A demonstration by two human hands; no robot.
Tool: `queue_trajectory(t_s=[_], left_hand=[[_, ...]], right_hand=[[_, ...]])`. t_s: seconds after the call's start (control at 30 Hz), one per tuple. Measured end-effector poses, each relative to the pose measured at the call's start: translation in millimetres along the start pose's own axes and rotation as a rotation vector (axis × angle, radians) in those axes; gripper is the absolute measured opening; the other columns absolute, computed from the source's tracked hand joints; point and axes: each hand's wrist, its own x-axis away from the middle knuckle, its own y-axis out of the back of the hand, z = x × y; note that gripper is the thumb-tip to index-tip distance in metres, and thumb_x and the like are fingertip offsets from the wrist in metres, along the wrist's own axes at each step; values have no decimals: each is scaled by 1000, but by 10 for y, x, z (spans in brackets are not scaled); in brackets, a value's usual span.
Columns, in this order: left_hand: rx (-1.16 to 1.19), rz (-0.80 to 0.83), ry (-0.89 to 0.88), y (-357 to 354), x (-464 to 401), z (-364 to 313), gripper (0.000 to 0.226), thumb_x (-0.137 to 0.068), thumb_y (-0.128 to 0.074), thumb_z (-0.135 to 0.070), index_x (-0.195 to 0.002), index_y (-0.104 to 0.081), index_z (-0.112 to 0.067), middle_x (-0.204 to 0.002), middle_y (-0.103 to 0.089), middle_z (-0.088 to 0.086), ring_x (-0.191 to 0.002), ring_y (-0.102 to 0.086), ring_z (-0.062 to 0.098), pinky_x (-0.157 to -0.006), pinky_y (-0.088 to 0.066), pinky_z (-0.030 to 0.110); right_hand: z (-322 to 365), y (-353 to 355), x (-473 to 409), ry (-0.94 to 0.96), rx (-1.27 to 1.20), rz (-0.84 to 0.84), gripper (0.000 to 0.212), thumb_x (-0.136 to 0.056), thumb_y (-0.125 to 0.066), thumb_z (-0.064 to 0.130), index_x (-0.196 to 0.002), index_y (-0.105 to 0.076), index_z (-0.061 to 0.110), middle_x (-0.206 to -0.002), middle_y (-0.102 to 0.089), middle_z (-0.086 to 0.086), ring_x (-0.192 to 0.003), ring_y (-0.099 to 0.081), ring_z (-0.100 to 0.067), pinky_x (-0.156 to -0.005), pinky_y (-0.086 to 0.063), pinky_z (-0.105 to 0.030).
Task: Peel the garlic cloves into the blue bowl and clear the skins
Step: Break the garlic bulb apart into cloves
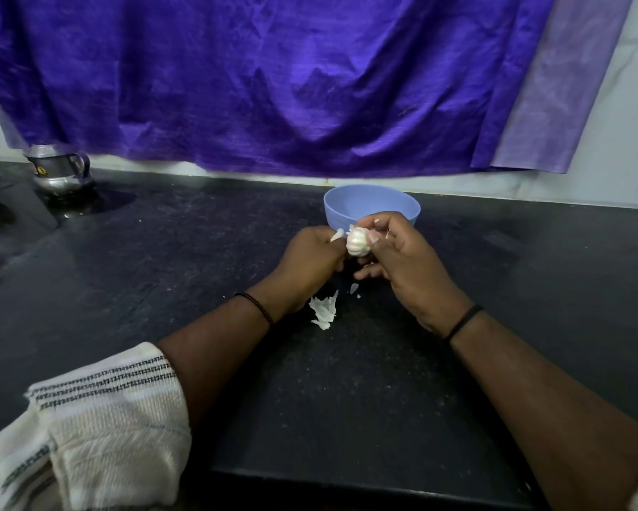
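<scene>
A white garlic bulb (356, 243) is held just above the dark counter, in front of the blue bowl (371, 206). My right hand (405, 267) grips the bulb from the right with thumb and fingers. My left hand (312, 269) pinches a strip of papery skin (337, 235) at the bulb's left side. A pile of torn white skins (324, 310) lies on the counter below my left hand, with small flakes (354, 288) beside it. What is inside the bowl is hidden from here.
A steel jug (57, 170) stands at the back left on the black counter (347, 381). A purple cloth (291, 79) hangs along the back wall. A white woven cloth (100, 425) drapes at the lower left by my left arm.
</scene>
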Motion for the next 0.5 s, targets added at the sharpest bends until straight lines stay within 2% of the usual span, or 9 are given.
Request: queue_trajectory(t_s=[0.07,0.13,0.2,0.3,0.4,0.5], left_hand=[[79,-23,-44,15,36,-33,13,-92,-63,-2,-84,-65,-11,-63,-61,-4,-45,-50,-2,-45,-38,14],[113,-30,-82,36,58,-44,22,-88,-60,10,-98,-67,-8,-74,-65,3,-48,-54,2,-44,-41,15],[86,-11,-82,43,55,-11,25,-88,-56,13,-101,-68,-5,-77,-65,8,-48,-53,4,-44,-42,18],[-16,-19,-58,48,21,69,22,-88,-57,6,-94,-70,-11,-71,-64,3,-46,-50,2,-45,-39,22],[-106,-89,-113,48,6,100,12,-88,-66,-9,-97,-66,-17,-85,-68,-1,-67,-61,11,-52,-47,24],[-274,-175,-96,44,25,86,19,-87,-68,-18,-103,-58,-15,-92,-63,-3,-77,-60,10,-58,-46,22]], right_hand=[[11,32,-8,-12,-21,-13,13,-100,-52,3,-107,-54,14,-99,-66,-5,-84,-68,-17,-72,-61,-38],[14,60,-6,-28,-32,-12,16,-96,-56,-2,-104,-53,12,-96,-65,-7,-82,-70,-19,-71,-62,-37],[3,65,2,-54,-22,-2,16,-95,-57,-5,-100,-55,11,-96,-66,-10,-80,-71,-18,-69,-62,-34],[-12,46,11,-77,-20,-6,11,-95,-59,-3,-96,-61,7,-95,-69,-12,-82,-72,-20,-71,-62,-31],[1,45,20,-76,-58,-37,8,-94,-60,-2,-98,-65,4,-96,-71,-10,-83,-72,-20,-73,-61,-28],[-2,32,48,-109,-127,-40,9,-93,-62,-1,-101,-67,0,-99,-73,-15,-84,-72,-21,-77,-62,-31]])
